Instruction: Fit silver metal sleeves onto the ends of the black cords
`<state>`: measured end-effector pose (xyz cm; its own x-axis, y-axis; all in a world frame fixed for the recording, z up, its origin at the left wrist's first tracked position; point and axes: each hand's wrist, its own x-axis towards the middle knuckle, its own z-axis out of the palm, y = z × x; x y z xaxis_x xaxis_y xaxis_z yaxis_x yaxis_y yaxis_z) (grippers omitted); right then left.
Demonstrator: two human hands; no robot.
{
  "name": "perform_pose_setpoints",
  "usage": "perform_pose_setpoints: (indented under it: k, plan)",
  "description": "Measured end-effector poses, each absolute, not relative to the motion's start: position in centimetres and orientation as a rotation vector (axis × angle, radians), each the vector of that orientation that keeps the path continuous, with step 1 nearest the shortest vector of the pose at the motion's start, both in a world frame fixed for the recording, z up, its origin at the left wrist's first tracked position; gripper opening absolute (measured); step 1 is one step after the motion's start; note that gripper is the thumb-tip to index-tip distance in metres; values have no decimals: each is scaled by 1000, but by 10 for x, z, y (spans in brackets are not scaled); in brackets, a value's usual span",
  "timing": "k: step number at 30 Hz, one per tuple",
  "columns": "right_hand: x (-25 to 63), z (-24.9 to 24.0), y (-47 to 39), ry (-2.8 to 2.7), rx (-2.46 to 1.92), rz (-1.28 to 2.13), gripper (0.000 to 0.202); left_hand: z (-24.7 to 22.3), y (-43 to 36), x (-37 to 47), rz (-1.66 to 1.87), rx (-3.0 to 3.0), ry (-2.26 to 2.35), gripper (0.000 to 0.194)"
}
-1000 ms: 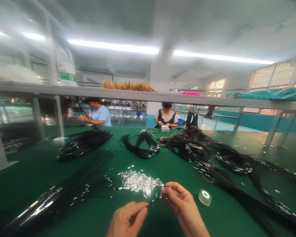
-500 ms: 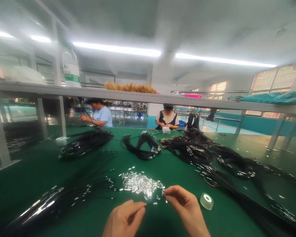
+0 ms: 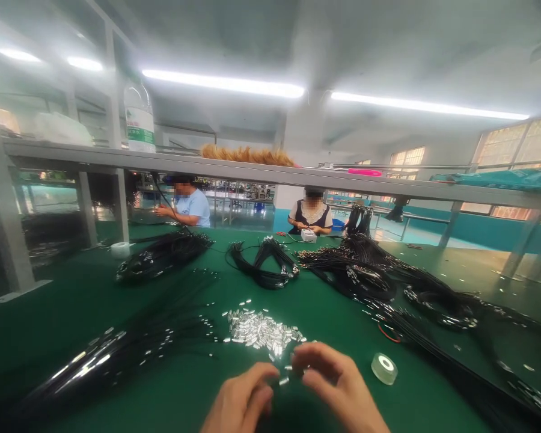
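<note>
A pile of small shiny metal pieces (image 3: 264, 331) lies on the green table (image 3: 171, 397). My left hand (image 3: 243, 397) is just below the pile, thumb and index finger near each other; whether something small is between them cannot be made out. To its right, my right hand (image 3: 338, 382) has thumb and index finger apart at the pile's lower right edge, with nothing visible held. A few loose pieces (image 3: 284, 380) lie between the two hands.
Black cable bundles lie at the left (image 3: 85, 361), back centre (image 3: 265, 264) and right (image 3: 433, 343). A tape roll (image 3: 384, 368) sits right of my right hand. A shelf (image 3: 252, 171) spans the table. Two people (image 3: 193, 207) (image 3: 310, 216) sit beyond.
My left hand has moved right, closer to my right hand. My right hand's thumb and index finger have spread. The whole view has shifted slightly.
</note>
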<state>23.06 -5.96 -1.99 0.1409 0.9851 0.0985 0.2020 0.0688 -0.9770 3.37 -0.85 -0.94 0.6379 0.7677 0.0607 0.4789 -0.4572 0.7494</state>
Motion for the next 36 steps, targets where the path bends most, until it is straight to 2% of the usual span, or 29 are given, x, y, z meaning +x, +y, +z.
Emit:
perform_pose_setpoints:
  k: [2, 6, 10, 15, 21, 26, 33, 36]
  plan:
    - [239, -35, -54, -1191, -1500, 824, 37, -5, -6, 35, 562, 2035, 984, 34]
    - [232, -73, -37, -1468, -1748, 626, 22, 5, -2, 43, 626, 1891, 899, 34]
    - [214, -88, -25, -1443, -1826, 583, 26, 10, -3, 49, 629, 1974, 952, 32]
    - [215, -79, -29, -1276, -1795, 607, 12, 9, -6, 47, 660, 1986, 988, 32]
    - [231, -55, -42, -1073, -1341, 923, 36, 10, 0, 49, 666, 2005, 1007, 38]
    - [233, -45, -48, -835, -1023, 1094, 33, 7, 2, 52, 633, 2062, 1064, 37]
    - [232, -34, -51, -921, -1061, 1070, 33, 5, 0, 51, 603, 2152, 1125, 34]
    - [234, -29, -53, -994, -1140, 960, 26, 5, 1, 50, 578, 2189, 1159, 36]
